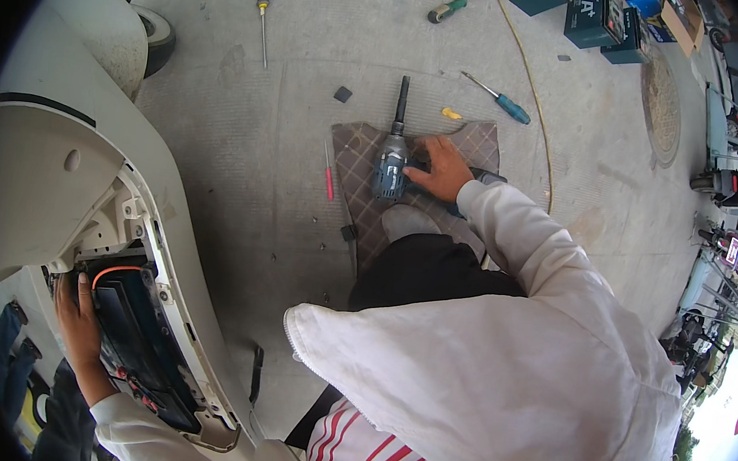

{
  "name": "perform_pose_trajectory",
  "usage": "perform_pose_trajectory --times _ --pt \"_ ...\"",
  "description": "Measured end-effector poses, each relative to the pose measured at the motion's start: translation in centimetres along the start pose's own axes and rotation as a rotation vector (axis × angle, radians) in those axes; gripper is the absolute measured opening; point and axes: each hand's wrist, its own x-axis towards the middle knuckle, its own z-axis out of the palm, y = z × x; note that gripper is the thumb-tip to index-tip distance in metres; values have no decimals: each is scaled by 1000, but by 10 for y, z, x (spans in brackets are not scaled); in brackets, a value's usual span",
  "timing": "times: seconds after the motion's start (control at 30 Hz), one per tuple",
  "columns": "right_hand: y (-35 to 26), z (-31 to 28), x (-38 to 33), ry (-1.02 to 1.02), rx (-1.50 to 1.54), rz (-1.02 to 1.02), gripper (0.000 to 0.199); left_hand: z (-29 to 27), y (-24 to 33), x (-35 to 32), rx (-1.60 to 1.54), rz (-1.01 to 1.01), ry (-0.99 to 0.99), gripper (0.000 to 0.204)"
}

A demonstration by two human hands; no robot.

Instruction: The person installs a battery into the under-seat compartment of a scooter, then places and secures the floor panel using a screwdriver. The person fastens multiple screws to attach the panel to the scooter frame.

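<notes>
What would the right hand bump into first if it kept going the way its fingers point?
The right hand points left and already rests against the blue power driver on the mat. It would meet that driver first, though how closely they touch is hard to judge.

Sleeves: long, loose, off-white cloth, creased and faintly soiled, reaching to both wrists.
Left hand [78, 326]: bare, no glove, at the lower left of the frame.
Right hand [440, 170]: bare, no glove, at upper centre.
Top: white with red stripes, at the bottom centre.
Trousers: black, mid-frame.
Shoe: grey toe, just above the trousers.
</notes>
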Motion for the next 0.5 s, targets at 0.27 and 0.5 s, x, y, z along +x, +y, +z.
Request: perform_pose_trajectory --times 0.27,0.5 --pt "-12 36 -16 -230 -90 374 113 4 6 -1 -2 -26 -23 60" --pt "4 -17 -18 -85 -139 382 93 -27 29 -50 -133 -28 -109 54"
